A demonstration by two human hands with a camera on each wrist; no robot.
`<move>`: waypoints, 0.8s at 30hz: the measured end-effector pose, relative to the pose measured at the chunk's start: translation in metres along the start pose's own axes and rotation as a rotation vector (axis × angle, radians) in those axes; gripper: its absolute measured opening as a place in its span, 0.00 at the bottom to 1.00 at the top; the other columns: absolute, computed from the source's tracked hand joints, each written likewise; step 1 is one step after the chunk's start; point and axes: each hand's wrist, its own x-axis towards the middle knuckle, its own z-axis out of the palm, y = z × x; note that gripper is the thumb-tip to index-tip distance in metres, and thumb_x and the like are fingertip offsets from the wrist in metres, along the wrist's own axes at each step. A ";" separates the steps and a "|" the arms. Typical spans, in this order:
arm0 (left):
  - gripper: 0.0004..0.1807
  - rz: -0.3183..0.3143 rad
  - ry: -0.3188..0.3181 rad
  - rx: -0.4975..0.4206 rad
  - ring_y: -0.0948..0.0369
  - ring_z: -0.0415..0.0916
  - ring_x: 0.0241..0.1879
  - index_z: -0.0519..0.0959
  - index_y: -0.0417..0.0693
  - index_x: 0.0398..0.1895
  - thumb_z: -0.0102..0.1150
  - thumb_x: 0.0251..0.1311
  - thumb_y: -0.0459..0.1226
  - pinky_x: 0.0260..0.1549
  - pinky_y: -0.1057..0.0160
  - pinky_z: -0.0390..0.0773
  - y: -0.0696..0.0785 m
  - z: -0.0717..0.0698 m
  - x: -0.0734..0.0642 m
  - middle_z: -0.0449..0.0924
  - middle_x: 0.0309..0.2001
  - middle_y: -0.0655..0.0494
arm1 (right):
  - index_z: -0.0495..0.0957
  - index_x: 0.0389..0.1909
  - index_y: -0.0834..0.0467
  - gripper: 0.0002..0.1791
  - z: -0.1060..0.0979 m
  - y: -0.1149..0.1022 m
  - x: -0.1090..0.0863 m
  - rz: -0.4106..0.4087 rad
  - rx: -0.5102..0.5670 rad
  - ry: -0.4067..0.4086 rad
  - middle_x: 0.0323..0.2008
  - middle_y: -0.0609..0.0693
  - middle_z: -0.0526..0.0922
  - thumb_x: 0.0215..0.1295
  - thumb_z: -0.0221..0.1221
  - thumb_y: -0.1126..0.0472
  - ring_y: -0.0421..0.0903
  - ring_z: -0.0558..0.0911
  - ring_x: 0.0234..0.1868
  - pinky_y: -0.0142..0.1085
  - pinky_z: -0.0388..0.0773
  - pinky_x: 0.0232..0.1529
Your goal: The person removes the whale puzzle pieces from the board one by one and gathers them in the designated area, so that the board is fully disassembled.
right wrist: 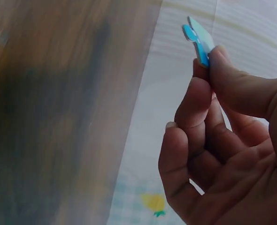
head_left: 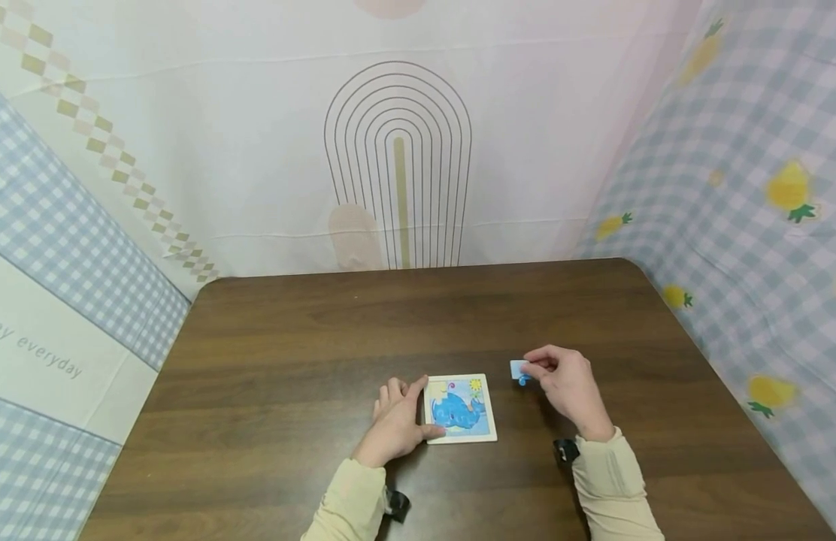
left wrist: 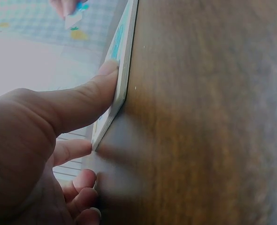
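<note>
A jigsaw puzzle (head_left: 461,409) with a blue whale and a yellow sun lies flat on the table in a thin white frame. My left hand (head_left: 399,427) is at its left side. In the left wrist view, the extended thumb (left wrist: 89,96) rests over the near edge onto the picture, and the index fingertip touches a corner; the other fingers are loosely bent beside it. To the right of the puzzle, my right hand (head_left: 565,382) pinches a light-blue puzzle piece (head_left: 519,370) between thumb and fingers. Seen edge-on in the right wrist view, the puzzle piece (right wrist: 200,42) is thin, with a rounded knob.
Brown wood-grain table (head_left: 289,338) surrounds the puzzle on all sides. Behind it hangs a pale cloth (head_left: 255,150) with line arches. Checked cloth (head_left: 743,225) with pineapples borders the right side, and more blue checked cloth (head_left: 66,203) the left. Each wrist wears a black device.
</note>
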 end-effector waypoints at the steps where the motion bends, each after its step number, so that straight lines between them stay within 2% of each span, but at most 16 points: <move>1: 0.49 0.000 0.000 0.000 0.52 0.55 0.43 0.65 0.48 0.71 0.74 0.45 0.53 0.39 0.58 0.57 0.000 0.000 0.000 0.60 0.43 0.51 | 0.85 0.39 0.59 0.07 -0.002 0.003 0.000 0.005 -0.006 0.004 0.31 0.50 0.83 0.61 0.66 0.61 0.45 0.76 0.27 0.34 0.73 0.26; 6: 0.49 -0.003 -0.002 0.002 0.52 0.55 0.44 0.64 0.49 0.72 0.74 0.45 0.54 0.40 0.58 0.58 -0.001 0.001 0.001 0.60 0.43 0.52 | 0.85 0.39 0.60 0.08 -0.006 0.016 0.001 0.030 -0.024 0.003 0.31 0.50 0.84 0.61 0.66 0.60 0.45 0.76 0.28 0.36 0.73 0.29; 13: 0.49 -0.008 -0.003 -0.001 0.52 0.56 0.44 0.64 0.49 0.72 0.74 0.45 0.54 0.40 0.58 0.58 -0.002 0.002 0.001 0.61 0.45 0.50 | 0.85 0.40 0.60 0.09 -0.004 0.025 -0.001 0.079 -0.039 -0.050 0.32 0.50 0.84 0.63 0.65 0.58 0.46 0.76 0.30 0.39 0.71 0.33; 20: 0.49 -0.003 -0.002 0.000 0.52 0.56 0.43 0.65 0.49 0.71 0.74 0.46 0.54 0.39 0.58 0.58 -0.002 0.002 0.001 0.61 0.46 0.49 | 0.85 0.39 0.59 0.08 0.003 0.030 0.000 0.115 -0.044 -0.078 0.33 0.51 0.84 0.63 0.65 0.59 0.46 0.77 0.31 0.39 0.71 0.33; 24: 0.49 0.004 0.007 0.001 0.52 0.56 0.43 0.65 0.49 0.71 0.74 0.45 0.54 0.38 0.58 0.58 -0.002 0.002 0.000 0.61 0.45 0.49 | 0.85 0.38 0.56 0.08 0.007 0.029 0.000 0.144 -0.104 -0.072 0.32 0.48 0.84 0.62 0.65 0.57 0.46 0.78 0.32 0.42 0.69 0.35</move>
